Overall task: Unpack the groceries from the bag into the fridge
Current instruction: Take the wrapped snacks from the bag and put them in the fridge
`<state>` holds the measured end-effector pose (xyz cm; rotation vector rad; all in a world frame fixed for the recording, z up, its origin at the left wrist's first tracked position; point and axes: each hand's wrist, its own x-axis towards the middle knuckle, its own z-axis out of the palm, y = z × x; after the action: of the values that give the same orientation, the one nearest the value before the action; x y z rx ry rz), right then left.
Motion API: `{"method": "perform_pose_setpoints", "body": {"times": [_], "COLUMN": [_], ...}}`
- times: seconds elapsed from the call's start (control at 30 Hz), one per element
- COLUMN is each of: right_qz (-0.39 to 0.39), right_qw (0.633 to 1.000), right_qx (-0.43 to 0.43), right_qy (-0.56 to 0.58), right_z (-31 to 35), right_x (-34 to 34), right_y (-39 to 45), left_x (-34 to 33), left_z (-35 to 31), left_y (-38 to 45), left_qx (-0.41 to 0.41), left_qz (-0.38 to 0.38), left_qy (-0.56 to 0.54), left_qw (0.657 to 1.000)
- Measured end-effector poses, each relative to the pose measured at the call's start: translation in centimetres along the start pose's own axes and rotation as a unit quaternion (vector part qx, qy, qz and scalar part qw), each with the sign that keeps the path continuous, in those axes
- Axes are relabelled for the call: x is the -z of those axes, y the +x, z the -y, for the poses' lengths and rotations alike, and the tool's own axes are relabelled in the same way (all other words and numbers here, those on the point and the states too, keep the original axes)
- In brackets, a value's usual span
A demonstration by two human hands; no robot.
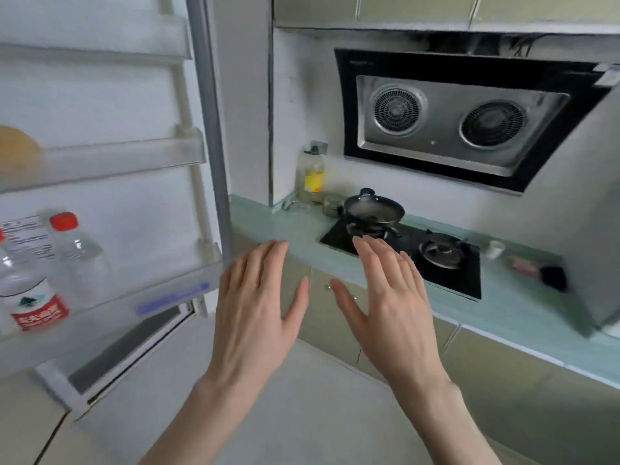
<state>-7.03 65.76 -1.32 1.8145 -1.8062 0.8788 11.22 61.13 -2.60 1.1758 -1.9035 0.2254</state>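
The fridge door (pixel 110 105) stands open at the left, its inner racks facing me. Two clear water bottles with red caps (pixel 37 280) stand in the lowest door rack (pixel 141 297). An orange-yellow round item (pixel 16 146) shows behind the middle rack, blurred. My left hand (pixel 255 313) and my right hand (pixel 392 310) are both raised in front of me, palms away, fingers spread, holding nothing. They hover just right of the door's edge, in front of the counter. No grocery bag is in view.
A pale green counter (pixel 503 307) runs to the right with a black gas hob (pixel 446 280) and a lidded black pan (pixel 374 209). An oil bottle (pixel 312 176) stands in the corner. A range hood (pixel 469 119) hangs above. Cabinet doors (pixel 503 370) lie below the counter.
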Motion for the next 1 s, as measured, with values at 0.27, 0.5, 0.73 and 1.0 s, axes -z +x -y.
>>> {"method": "perform_pose_setpoints", "body": {"times": [0.27,0.5,0.73,1.0], "right_qz": [-0.038,-0.065,-0.059,-0.064], "right_qw": [0.981,0.94,0.88,0.813], "right_qx": [-0.146,-0.258,-0.366,-0.461], "right_qy": [-0.12,-0.212,-0.297,-0.351], "right_z": [-9.1,-14.0,-18.6,-26.7], "right_x": [2.8,4.9,8.4,14.1], "right_y": [-1.4,-4.6,-10.3,-17.2], "left_x": [-9.1,-15.3,-20.2,-25.0], "left_z": [-7.1,-12.3,-21.0,-33.9], "left_y": [4.7,6.6,5.6,3.3], "left_qx": [-0.131,-0.235,-0.308,-0.376], "left_qz": [0.048,0.1,0.163,0.18], "left_qy": [-0.149,-0.229,-0.273,-0.312], "left_qw": [0.979,0.939,0.897,0.854]}}
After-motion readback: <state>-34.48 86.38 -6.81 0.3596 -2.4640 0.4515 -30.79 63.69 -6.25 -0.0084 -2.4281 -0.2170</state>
